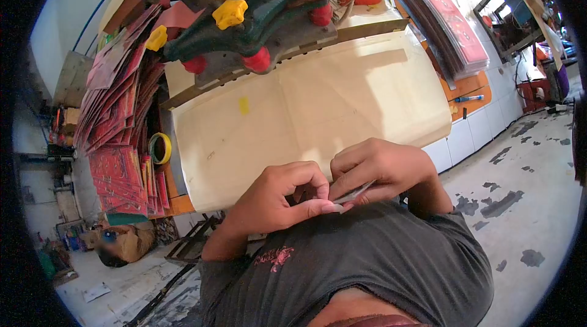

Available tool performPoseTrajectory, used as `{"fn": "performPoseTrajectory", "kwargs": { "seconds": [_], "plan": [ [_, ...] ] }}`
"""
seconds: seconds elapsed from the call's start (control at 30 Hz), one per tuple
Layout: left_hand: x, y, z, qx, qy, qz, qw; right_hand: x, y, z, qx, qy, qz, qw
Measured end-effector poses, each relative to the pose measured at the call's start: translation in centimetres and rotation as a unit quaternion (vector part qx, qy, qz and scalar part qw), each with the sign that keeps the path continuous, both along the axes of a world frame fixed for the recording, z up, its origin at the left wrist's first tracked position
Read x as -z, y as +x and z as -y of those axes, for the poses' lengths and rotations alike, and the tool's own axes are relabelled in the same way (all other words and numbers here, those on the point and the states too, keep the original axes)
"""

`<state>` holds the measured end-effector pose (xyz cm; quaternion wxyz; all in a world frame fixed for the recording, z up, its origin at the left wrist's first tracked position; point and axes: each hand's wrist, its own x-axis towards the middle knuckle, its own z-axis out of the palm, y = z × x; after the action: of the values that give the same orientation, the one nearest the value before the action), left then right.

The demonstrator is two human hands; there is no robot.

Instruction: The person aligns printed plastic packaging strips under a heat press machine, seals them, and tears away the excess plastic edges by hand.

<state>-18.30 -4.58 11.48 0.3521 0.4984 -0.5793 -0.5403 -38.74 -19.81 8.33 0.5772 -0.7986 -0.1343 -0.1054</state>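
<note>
Head view: left hand (pixel 278 195) and right hand (pixel 388 168), fingers (pixel 315 208) pinching thin strip (pixel 356 192). Cream sheet (pixel 299 110) beyond fingers; red cards (pixel 116 174) leftward.

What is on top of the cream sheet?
A small yellow patch shows on the sheet. The left hand and right hand hide part of its near side; anything there cannot be seen.
</note>
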Motion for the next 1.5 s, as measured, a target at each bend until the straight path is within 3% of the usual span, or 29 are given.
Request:
{"fn": "performPoseTrajectory", "kwargs": {
  "seconds": [0.2, 0.47, 0.8, 1.1, 1.37, 1.5],
  "plan": [
    [-0.5, -0.5, -0.3, -0.041, -0.007, 0.044, 0.998, 0.2, 0.0, -0.1, 0.011, -0.014, -0.003, 1.000],
    [-0.3, -0.8, -0.8, 0.010, -0.117, 0.100, 0.988, 0.8, -0.1, 0.0, -0.017, -0.004, 0.007, 1.000],
    [0.5, -1.3, -1.3, 0.041, -0.095, 0.061, 0.993, 0.8, -0.5, -0.3, -0.033, -0.013, -0.007, 0.999],
    [1.9, -2.0, -2.5, -0.010, -0.075, 0.075, 0.994, 1.9, -0.3, -1.2, -0.052, -0.040, -0.029, 0.997],
    [1.9, -2.4, -3.1, 0.041, -0.063, 0.084, 0.994, 0.7, -0.6, -1.0, -0.107, -0.058, -0.131, 0.984],
    [2.3, -2.4, -3.4, 0.060, -0.096, 0.066, 0.991, 0.7, -1.1, -1.5, -0.089, -0.028, -0.110, 0.990]
  ]
}}
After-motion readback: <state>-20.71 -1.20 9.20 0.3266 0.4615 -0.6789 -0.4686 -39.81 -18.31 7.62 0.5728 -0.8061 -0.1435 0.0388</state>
